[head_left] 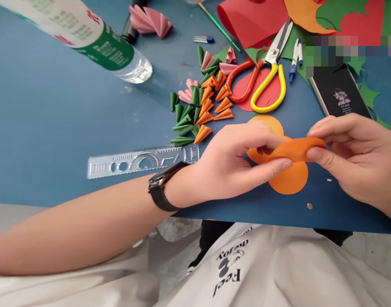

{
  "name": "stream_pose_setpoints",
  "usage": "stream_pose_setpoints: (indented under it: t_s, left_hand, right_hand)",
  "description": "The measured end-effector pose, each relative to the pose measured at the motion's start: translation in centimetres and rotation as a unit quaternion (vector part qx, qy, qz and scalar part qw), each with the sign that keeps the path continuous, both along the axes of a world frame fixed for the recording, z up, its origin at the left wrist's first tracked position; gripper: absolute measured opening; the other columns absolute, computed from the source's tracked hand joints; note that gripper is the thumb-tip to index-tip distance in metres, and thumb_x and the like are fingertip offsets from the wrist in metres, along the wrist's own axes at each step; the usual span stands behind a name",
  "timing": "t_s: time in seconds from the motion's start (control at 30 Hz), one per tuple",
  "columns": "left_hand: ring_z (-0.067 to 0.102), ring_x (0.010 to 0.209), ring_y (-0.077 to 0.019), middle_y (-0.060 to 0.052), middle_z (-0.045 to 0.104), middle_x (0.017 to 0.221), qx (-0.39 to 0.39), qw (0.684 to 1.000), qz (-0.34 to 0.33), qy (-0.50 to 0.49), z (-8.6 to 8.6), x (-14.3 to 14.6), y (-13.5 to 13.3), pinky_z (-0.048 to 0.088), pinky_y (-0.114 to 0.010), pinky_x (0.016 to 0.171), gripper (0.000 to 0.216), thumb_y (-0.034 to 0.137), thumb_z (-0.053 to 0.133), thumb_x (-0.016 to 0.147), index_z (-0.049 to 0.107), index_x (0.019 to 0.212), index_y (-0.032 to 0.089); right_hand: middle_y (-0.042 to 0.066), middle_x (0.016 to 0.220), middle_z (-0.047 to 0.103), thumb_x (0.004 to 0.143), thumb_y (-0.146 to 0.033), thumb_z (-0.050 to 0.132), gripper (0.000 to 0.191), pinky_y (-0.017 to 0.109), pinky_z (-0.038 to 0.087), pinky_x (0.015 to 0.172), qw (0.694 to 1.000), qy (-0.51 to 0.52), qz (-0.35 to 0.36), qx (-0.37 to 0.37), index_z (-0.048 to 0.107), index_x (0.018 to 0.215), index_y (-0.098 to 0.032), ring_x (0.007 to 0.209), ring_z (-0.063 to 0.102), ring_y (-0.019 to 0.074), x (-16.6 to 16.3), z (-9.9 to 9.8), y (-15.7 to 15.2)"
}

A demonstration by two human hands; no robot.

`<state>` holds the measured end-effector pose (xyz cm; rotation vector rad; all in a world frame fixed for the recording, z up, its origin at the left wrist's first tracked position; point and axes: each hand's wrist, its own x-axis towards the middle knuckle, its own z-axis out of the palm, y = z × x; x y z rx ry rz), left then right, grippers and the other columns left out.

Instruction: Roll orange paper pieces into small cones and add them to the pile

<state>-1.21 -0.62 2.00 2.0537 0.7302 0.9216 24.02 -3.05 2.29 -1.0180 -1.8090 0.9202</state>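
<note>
Between my two hands is a piece of orange paper (296, 149), bent into a curve. My left hand (243, 157), with a black watch on the wrist, pinches its left part between thumb and fingers. The thumb and fingertips of my right hand (352, 153) grip its right end. Under the hands lie several flat orange paper circles (291, 179), partly covered by my left hand. To the left of them, small rolled paper cones in orange (203, 133), green (182, 130) and pink (191, 87) are gathered in a loose group.
Red-and-yellow-handled scissors (272, 64) lie open beyond my hands. A phone (340, 94) is near my right hand. A clear stencil ruler (119, 164) lies by my left forearm, a water bottle (115, 49) at upper left. Red paper (253, 21) and green scraps cover the back right.
</note>
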Motion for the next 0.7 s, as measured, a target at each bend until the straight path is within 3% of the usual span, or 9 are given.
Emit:
stream_pose_setpoints:
  t_s: [0.13,0.2,0.27,0.33,0.37,0.47,0.53,0.7]
  left_hand:
    - [0.065,0.073,-0.0187,-0.002,0.074,0.081,0.032,0.998,0.04,-0.036,-0.4,0.0,0.0,0.053,-0.038,0.065,0.016,0.015,0.077,0.098,0.069,0.09,0.026]
    - [0.063,0.072,-0.0171,-0.002,0.073,0.08,0.058,0.995,0.064,-0.049,-0.7,0.0,0.0,0.052,-0.036,0.064,0.014,0.017,0.08,0.095,0.07,0.089,0.025]
    - [0.062,0.072,-0.0158,-0.001,0.071,0.08,0.054,0.994,0.076,-0.056,-0.7,0.0,-0.1,0.053,-0.035,0.065,0.013,0.019,0.079,0.097,0.07,0.09,0.024]
    - [0.063,0.075,-0.015,-0.001,0.071,0.084,0.02,0.995,0.072,-0.066,-0.5,0.0,-0.3,0.056,-0.034,0.068,0.012,0.018,0.077,0.099,0.069,0.092,0.024]
    - [0.066,0.08,-0.0151,-0.002,0.072,0.088,-0.014,0.995,0.071,-0.063,-0.4,0.1,-0.4,0.059,-0.033,0.073,0.013,0.017,0.075,0.101,0.069,0.092,0.024]
    - [0.069,0.083,-0.0131,-0.002,0.074,0.093,-0.12,0.986,0.056,-0.106,-0.2,0.4,-0.7,0.063,-0.027,0.076,0.009,0.017,0.074,0.102,0.071,0.095,0.022]
    - [0.073,0.084,-0.0123,-0.002,0.076,0.096,-0.175,0.973,0.05,-0.144,-0.3,0.6,-0.9,0.065,-0.024,0.076,0.008,0.022,0.079,0.102,0.072,0.098,0.02]
    - [0.077,0.084,-0.0123,0.0,0.075,0.093,-0.254,0.95,0.028,-0.18,-0.5,0.8,-1.0,0.068,-0.02,0.077,0.017,0.023,0.086,0.097,0.07,0.096,0.018]
  right_hand:
    - [0.005,0.114,0.08,0.101,-0.014,0.073,0.025,0.043,0.062,0.076,0.999,-0.034,-0.001,0.02,0.073,0.117,-0.034,0.098,0.074,0.0269,0.1,0.1,0.1]
    - [0.003,0.099,0.072,0.098,-0.018,0.078,0.022,0.041,0.057,0.069,0.995,-0.077,-0.054,0.038,0.072,0.114,-0.032,0.084,0.067,0.0234,0.0,0.1,0.0]
    - [-0.005,0.076,0.055,0.093,-0.024,0.085,0.026,0.036,0.049,0.059,0.991,-0.093,-0.089,0.021,0.07,0.114,-0.029,0.064,0.054,0.0172,-0.2,0.0,-0.3]
    - [-0.01,0.066,0.044,0.095,-0.028,0.085,0.034,0.034,0.047,0.053,0.994,-0.076,-0.069,-0.028,0.067,0.123,-0.027,0.053,0.047,0.0143,-0.3,-0.2,-0.6]
    - [-0.01,0.065,0.048,0.097,-0.028,0.083,0.037,0.033,0.049,0.053,0.996,-0.067,-0.045,-0.049,0.065,0.13,-0.027,0.053,0.051,0.0148,-0.4,-0.4,-0.7]
    - [-0.002,0.084,0.068,0.1,-0.028,0.082,0.046,0.037,0.061,0.065,0.996,-0.073,-0.02,-0.047,0.062,0.141,-0.028,0.072,0.067,0.0204,-0.3,-0.9,-0.9]
    - [0.004,0.099,0.071,0.098,-0.035,0.087,0.046,0.041,0.063,0.071,0.996,-0.074,-0.039,-0.037,0.065,0.138,-0.03,0.082,0.069,0.0232,-0.3,-1.1,-0.8]
    - [0.007,0.116,0.068,0.101,-0.043,0.085,0.015,0.038,0.064,0.077,0.991,0.052,-0.016,-0.12,0.078,0.108,-0.031,0.103,0.071,0.0238,-0.3,-0.5,0.0]
